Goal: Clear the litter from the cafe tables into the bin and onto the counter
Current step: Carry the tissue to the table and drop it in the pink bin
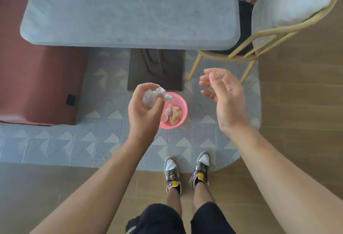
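A small pink basket bin point(181, 103) stands on the patterned floor in front of my feet, with crumpled wrappers and a paper cup inside. My left hand point(143, 109) is shut on a crumpled white tissue point(154, 96) and hovers over the bin's left rim, hiding part of it. My right hand point(225, 98) is open and holds nothing, to the right of the bin and above the floor. The grey stone cafe table point(130, 10) fills the top of the view, its top bare.
A red-brown upholstered bench point(37, 77) stands at the left. A wooden-frame chair point(269, 35) with a white cushion sits at the table's right end. The table's dark pedestal base point(157, 68) is just behind the bin. Wood flooring lies to the right and near my feet.
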Demonstrator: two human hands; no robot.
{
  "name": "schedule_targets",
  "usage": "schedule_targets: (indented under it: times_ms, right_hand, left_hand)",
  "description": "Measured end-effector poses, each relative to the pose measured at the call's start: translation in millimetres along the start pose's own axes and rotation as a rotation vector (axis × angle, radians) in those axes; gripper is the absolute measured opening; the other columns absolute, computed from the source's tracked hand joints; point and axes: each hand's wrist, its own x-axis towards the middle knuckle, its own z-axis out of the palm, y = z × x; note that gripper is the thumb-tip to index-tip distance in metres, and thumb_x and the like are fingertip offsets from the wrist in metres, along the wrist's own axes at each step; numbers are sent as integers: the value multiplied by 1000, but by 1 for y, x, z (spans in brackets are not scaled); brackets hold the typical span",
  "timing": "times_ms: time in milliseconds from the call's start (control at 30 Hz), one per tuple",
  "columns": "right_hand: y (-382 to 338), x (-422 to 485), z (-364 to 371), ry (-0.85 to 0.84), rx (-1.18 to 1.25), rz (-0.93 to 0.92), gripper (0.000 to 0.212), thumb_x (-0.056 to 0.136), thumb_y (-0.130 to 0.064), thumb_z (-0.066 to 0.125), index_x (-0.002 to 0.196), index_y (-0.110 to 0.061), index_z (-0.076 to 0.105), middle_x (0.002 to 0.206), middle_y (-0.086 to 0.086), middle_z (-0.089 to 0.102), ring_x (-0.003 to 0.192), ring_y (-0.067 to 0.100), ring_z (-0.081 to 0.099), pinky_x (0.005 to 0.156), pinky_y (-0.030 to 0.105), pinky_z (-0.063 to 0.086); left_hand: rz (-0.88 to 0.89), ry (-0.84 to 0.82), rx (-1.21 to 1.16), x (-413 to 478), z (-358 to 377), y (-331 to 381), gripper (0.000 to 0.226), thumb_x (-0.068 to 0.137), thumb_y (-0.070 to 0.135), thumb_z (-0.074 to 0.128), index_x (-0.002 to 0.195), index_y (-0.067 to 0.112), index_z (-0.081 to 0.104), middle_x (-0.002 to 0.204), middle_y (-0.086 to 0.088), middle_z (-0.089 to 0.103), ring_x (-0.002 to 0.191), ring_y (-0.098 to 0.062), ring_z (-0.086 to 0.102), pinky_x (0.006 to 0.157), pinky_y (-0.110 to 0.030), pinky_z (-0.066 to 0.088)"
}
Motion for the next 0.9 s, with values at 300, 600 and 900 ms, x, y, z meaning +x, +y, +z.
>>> schedule_targets:
  times_ms: [300, 600, 900]
  right_hand:
    - [182, 73, -9, -10, -29, 96, 20, 98, -37, 60, 103, -21, 72, 97, 0, 72, 92, 14, 64, 89, 34, 53]
    - [360, 118, -12, -14, -44, 226, 15, 97, -39, 61, 105, -30, 71, 93, -21, 76, 92, -5, 72, 77, 17, 55]
    - [419, 140, -9, 19, -66, 264, 14, 109, -23, 56, 109, -27, 70, 96, -17, 76, 90, -8, 72, 73, 11, 54]
  left_hand:
    - [-125, -49, 95, 28, 65, -175, 27, 94, 5, 71, 100, 31, 66, 99, 4, 69, 89, -21, 68, 84, -58, 59]
    - [-358, -94, 137, 33, 124, -348, 26, 93, 12, 68, 112, 30, 65, 110, 13, 69, 92, -5, 67, 71, -24, 54]
    - [-493, -84, 117, 53, 157, -410, 47, 93, 1, 67, 131, 26, 59, 120, 0, 62, 85, 7, 65, 59, -5, 47]
